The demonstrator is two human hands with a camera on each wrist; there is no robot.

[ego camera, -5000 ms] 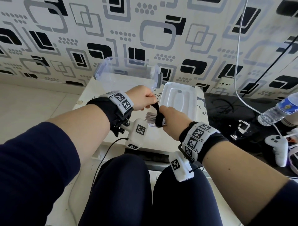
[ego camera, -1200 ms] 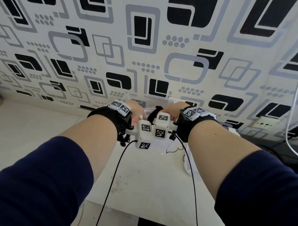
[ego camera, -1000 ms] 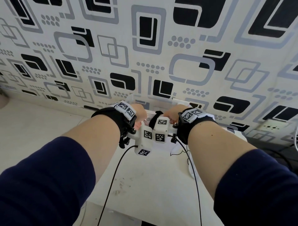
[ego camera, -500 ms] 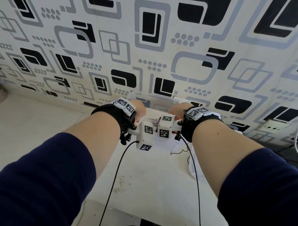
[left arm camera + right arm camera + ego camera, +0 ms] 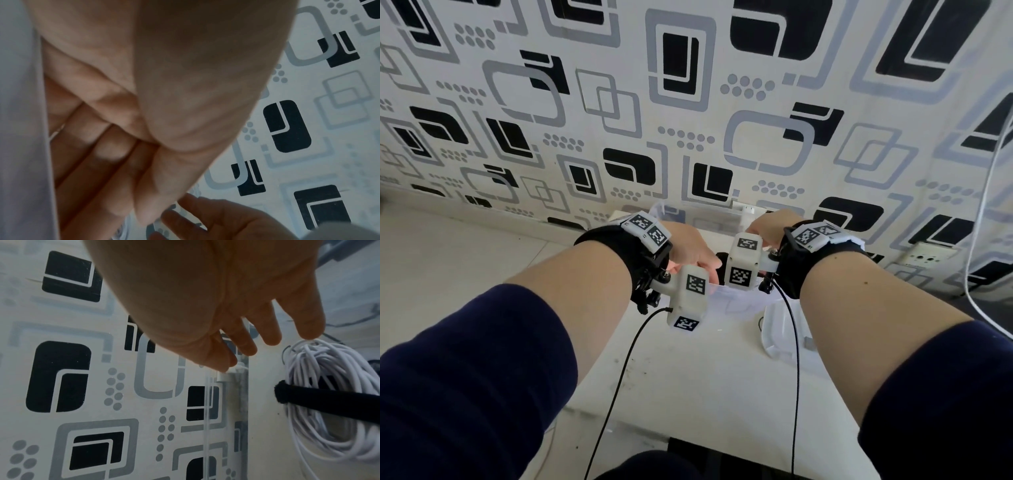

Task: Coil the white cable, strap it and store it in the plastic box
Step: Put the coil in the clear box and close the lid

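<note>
Lying inside the clear box (image 5: pixel 244 395), the cable (image 5: pixel 320 402) is sitting as a tight white coil with a black strap (image 5: pixel 329 404) cinched round its middle, so the loops are staying together instead of springing apart. From the right wrist view the coil is resting close to the box wall, apart from the fingers.

The right hand (image 5: pixel 216 305) is hanging over it with fingers spread and straight, gripping nothing; one fingertip is hovering just above the top loops, which suggests the bundle is being let go or nudged into place. The left hand (image 5: pixel 688 250) is reaching toward the same spot. In its wrist view the fingers (image 5: pixel 107 154) are lying fairly straight with nothing visible between them, so it seems to be holding nothing.

Both wrists are sitting near each other over the box at the back of the white table (image 5: pixel 688 370), against the patterned wall. A white lid (image 5: pixel 777 329) is lying to the right, near at hand, probably for closing up once the coil is settled.
</note>
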